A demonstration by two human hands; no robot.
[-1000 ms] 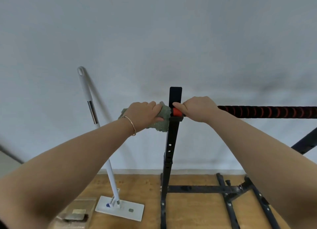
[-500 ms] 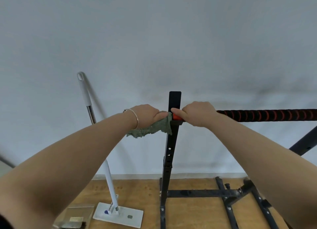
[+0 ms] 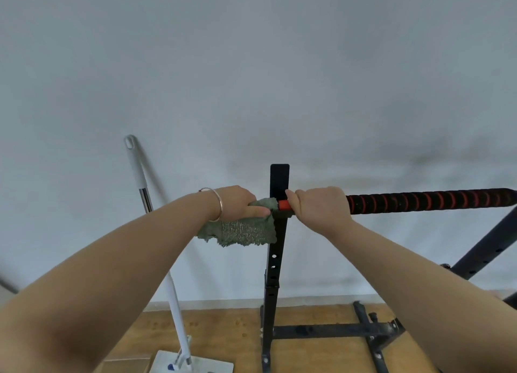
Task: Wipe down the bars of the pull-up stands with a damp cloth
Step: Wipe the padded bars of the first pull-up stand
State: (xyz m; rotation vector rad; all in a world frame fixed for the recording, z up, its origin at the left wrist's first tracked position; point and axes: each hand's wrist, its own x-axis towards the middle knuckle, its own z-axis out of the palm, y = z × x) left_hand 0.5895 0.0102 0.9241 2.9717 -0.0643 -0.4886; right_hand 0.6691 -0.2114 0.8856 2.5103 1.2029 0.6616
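Two hands, one cloth (image 3: 243,231), one bar (image 3: 430,202).
The left hand (image 3: 237,203) grips the green cloth against the black upright (image 3: 275,260); the right hand (image 3: 321,207) is clamped round the bar's red end. One mop (image 3: 145,193) leans on the wall.

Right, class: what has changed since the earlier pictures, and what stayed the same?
The left hand, gripping the green cloth, has turned at the upright post, so the cloth now hangs below it rather than bunched beside it. The right hand stays gripping the bar.

White mop (image 3: 136,168) leaning on wall (image 3: 251,65), wooden floor (image 3: 223,336)
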